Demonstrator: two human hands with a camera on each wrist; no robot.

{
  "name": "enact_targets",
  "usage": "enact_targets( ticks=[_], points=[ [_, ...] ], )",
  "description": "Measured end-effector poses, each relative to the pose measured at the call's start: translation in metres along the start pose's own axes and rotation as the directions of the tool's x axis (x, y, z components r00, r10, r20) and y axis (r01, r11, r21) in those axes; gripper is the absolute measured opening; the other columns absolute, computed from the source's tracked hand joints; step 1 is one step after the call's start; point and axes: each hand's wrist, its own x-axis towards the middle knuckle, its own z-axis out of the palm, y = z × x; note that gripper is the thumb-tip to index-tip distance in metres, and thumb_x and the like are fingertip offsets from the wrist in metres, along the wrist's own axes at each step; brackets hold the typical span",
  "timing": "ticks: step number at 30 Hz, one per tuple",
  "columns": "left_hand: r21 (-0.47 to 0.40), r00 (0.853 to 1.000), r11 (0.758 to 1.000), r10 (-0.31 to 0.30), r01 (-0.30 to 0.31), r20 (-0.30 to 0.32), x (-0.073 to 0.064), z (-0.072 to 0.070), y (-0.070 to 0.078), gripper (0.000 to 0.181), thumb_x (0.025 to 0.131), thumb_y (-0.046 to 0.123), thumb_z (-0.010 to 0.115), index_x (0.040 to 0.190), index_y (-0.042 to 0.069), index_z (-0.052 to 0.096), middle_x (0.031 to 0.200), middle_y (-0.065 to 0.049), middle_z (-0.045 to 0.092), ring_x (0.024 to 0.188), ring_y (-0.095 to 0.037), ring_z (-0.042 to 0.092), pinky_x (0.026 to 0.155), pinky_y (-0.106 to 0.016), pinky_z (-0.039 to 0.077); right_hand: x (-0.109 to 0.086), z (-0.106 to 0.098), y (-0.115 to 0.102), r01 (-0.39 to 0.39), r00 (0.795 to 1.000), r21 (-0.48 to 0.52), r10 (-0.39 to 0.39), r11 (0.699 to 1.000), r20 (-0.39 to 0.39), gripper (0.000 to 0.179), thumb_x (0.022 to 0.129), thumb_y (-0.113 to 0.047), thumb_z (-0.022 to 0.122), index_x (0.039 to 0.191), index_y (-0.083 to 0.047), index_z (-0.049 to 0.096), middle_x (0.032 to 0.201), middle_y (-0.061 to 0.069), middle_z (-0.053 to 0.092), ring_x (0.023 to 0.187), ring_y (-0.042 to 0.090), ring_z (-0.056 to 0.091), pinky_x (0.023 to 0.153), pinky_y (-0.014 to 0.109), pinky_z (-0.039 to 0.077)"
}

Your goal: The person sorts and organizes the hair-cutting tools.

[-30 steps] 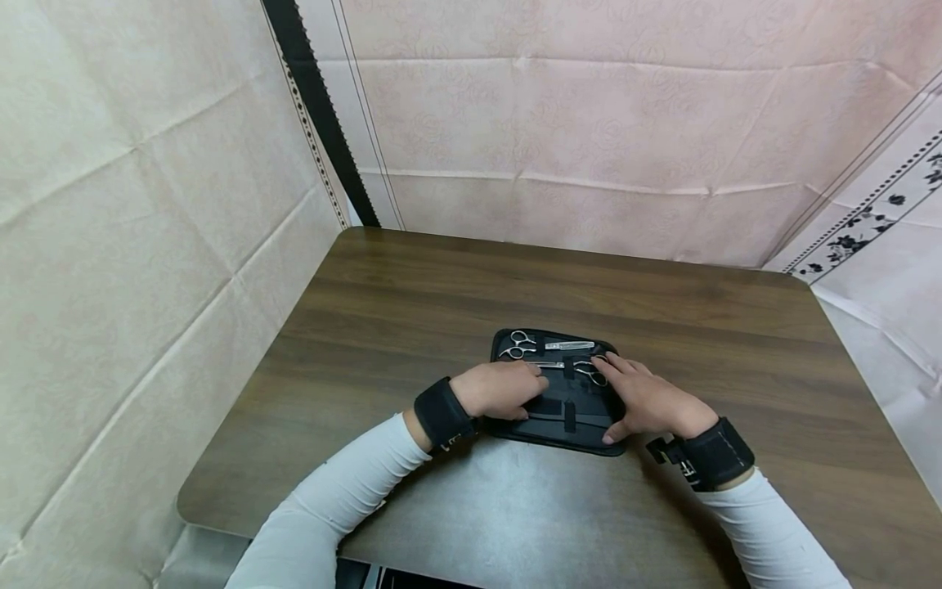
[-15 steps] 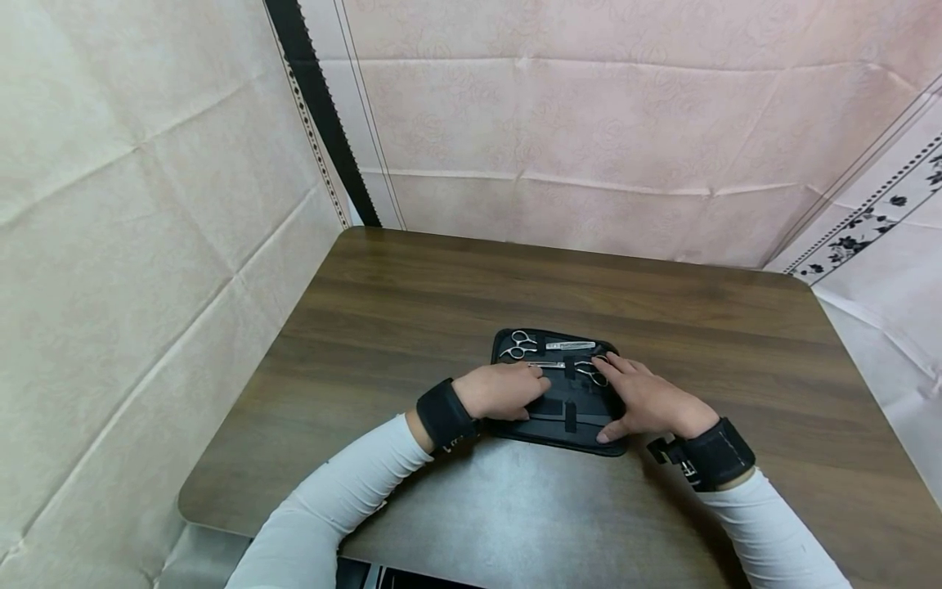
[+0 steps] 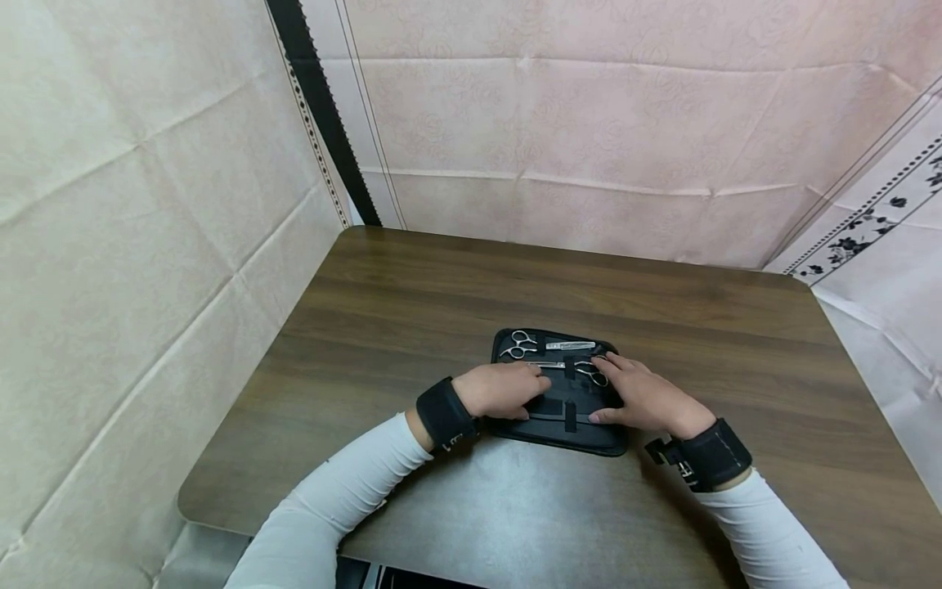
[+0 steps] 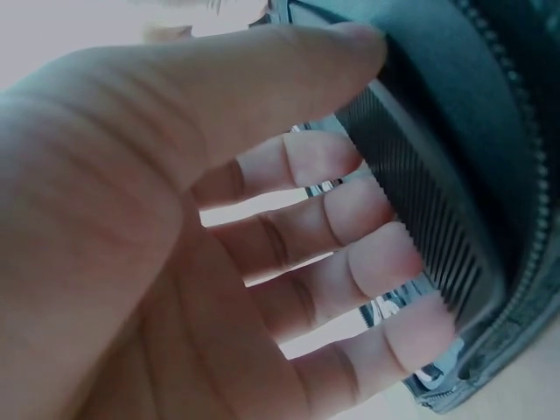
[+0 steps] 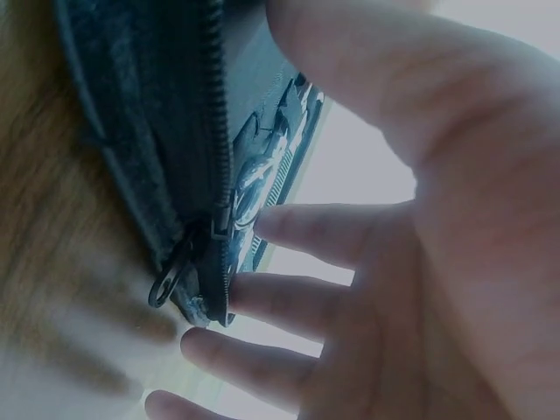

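Observation:
A black zip case (image 3: 555,446) lies unfolded on the table. Two pairs of silver scissors sit in it: one pair (image 3: 518,352) along the far side, the other (image 3: 592,374) nearer its middle. My left hand (image 3: 504,388) is over the case's left half. In the left wrist view its thumb and fingertips grip a black comb (image 4: 420,201), the fingertips along its teeth. My right hand (image 3: 648,399) rests at the case's right side, fingers spread. Its fingertips overlap the nearer scissors' finger rings, and its thumb lies over the inner panel. A zipper pull (image 5: 173,273) hangs by the right fingers.
The brown wooden table (image 3: 412,286) extends around the case. Pale cloth walls (image 3: 589,123) stand behind it and to the left. Black straps (image 3: 445,413) circle both wrists. Below the table's front edge, a dark object (image 3: 412,579) shows.
My right thumb has slid inward, from the case's near right edge to the panel beside the pocket strap. The left hand has barely moved, and the case stays in place.

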Motion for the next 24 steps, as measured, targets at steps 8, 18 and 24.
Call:
enact_targets(
  ticks=[8,18,24],
  points=[
    [-0.101,1.000,0.995,-0.010,0.012,0.020,-0.002,-0.002,-0.007,0.036,0.095,0.025,0.078,0.126,0.018,0.064,0.119,0.000,0.065,0.102,-0.011,0.060,0.088,-0.026,0.053,0.000,0.000,0.000,0.008,1.000,0.000,-0.008,1.000,-0.010,0.098,0.088,-0.057,0.077,0.160,-0.004,0.037,0.164,0.033,0.030,0.147,0.056,0.034,0.109,0.070,0.040],
    [-0.200,0.994,0.975,-0.081,0.095,0.076,-0.012,-0.006,-0.012,0.033,0.093,0.001,0.071,0.120,0.018,0.061,0.112,0.001,0.058,0.093,-0.014,0.053,0.080,-0.025,0.046,0.000,-0.001,-0.001,0.016,1.000,-0.003,-0.016,1.000,-0.021,0.097,0.088,-0.055,0.078,0.159,-0.004,0.038,0.163,0.033,0.031,0.146,0.055,0.035,0.109,0.070,0.040],
    [-0.180,0.985,0.972,-0.137,0.154,0.101,-0.017,-0.009,-0.013,0.031,0.096,0.003,0.068,0.122,0.016,0.059,0.116,-0.002,0.060,0.097,-0.016,0.052,0.081,-0.027,0.046,0.000,0.000,0.000,0.022,0.999,-0.001,-0.022,1.000,-0.025,0.098,0.087,-0.055,0.079,0.159,-0.004,0.038,0.163,0.033,0.032,0.146,0.056,0.036,0.109,0.070,0.040]
  ],
)
